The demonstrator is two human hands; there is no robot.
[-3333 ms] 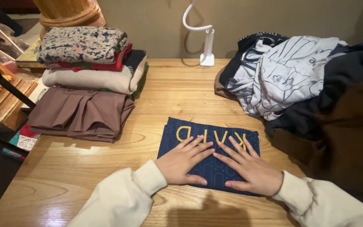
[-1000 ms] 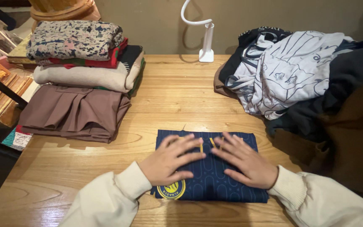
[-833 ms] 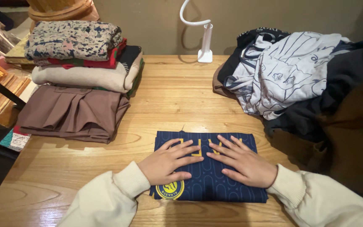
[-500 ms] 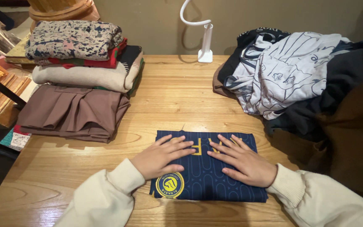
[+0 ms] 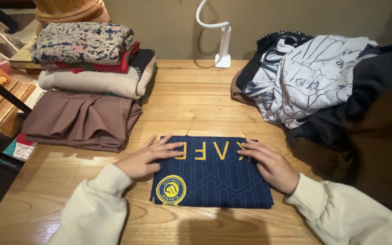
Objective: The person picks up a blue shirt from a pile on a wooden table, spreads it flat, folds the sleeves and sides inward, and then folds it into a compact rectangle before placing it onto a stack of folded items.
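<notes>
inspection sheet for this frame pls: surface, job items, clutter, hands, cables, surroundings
Surface: wooden table, bare planks mid-table.
Job's things: folded navy shirt, flat rectangle, round yellow badge near its front left corner.
Clutter: stack of folded clothes at left, brown garment lowest; unfolded clothes pile at right.
Grip: left hand flat on the shirt's left edge; right hand flat on its right edge; neither closed on anything.
Cables: nothing seen.
Surroundings: white gooseneck stand at the table's back edge, plain wall behind, wooden items at far left.
</notes>
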